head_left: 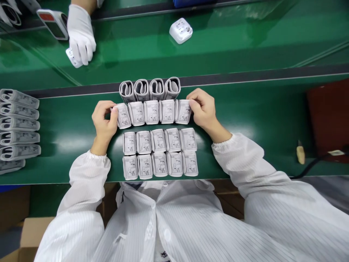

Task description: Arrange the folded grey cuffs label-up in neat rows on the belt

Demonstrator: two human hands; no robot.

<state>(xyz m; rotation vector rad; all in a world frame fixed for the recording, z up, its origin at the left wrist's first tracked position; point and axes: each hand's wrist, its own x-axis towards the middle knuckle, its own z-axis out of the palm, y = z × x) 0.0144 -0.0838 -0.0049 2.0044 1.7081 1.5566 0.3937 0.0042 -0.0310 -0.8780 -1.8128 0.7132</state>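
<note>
A row of folded grey printed cuffs (152, 112), like blood pressure cuffs, lies between my two hands. My left hand (105, 118) closes thumb and fingers on the leftmost cuff (123, 116). At the other end, my right hand (203, 109) grips the rightmost cuff (183, 111). Behind this row stand several rolled cuffs (157, 90) with their open ends showing. Two more rows of folded cuffs, a middle row (158, 140) and a front row (159, 164), lie nearer my body with the printed sides up.
More rolled cuffs (20, 123) are stacked at the left. Across the dark rail, a co-worker's gloved hand (81, 34) touches a white device (73, 58). Another white device (181, 31) sits farther right. A brown board (329, 116) and a small beige-handled tool (300, 153) lie right.
</note>
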